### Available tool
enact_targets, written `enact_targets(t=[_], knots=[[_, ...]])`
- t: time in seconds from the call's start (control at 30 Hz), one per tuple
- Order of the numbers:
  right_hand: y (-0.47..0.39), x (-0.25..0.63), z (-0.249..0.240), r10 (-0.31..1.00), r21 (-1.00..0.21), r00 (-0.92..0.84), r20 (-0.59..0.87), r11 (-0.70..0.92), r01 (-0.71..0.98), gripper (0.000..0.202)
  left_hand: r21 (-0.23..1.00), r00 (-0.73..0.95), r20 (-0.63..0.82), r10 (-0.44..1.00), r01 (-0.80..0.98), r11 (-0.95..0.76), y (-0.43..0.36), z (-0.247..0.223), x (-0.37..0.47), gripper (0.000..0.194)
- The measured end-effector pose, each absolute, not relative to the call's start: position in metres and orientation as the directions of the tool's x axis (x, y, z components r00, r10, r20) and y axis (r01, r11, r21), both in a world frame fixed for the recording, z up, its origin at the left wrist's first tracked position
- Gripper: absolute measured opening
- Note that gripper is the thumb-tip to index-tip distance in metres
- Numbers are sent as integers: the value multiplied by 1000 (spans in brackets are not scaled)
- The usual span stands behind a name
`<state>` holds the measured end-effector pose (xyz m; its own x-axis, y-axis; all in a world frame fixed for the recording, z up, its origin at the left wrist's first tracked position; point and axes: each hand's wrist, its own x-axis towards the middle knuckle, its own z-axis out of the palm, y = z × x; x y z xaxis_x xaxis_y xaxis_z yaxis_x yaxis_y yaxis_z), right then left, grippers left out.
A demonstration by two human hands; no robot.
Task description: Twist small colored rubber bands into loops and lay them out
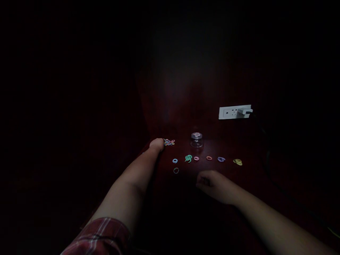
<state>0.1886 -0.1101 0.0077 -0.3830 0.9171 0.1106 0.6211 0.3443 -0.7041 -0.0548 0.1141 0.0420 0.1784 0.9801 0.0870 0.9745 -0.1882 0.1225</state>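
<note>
My left hand [157, 144] reaches to the far left of the table, at the edge of a pile of small coloured hair ties [169, 142]. Its fingers are hidden from me. Closer in, my right hand [209, 182] hovers or rests with fingers curled toward the thumb; whatever they hold, if anything, does not show. Beyond it runs a row of hair ties: blue [175, 160], green [188, 158], pink [196, 158], orange [209, 158], purple [221, 159] and yellow [238, 162]. One dull, multicoloured ring [176, 170] lies in front of the blue ones.
A clear lidded jar [197, 140] stands behind the row. On the dark red back panel is a white socket plate [227, 113] with a plug [244, 111] in it, its dark cable trailing down the right side. The surroundings are very dark.
</note>
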Motion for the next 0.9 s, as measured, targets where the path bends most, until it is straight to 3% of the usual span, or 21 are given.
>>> enact_targets(t=[0.63, 0.9], knots=[[-110, 188, 10, 915, -695, -387, 114, 352, 626, 13, 185, 189, 141, 972, 959, -214, 121, 55, -77, 22], [-109, 188, 9, 916, -739, -388, 103, 332, 587, 15, 315, 196, 140, 971, 921, -231, 112, 63, -87, 27]])
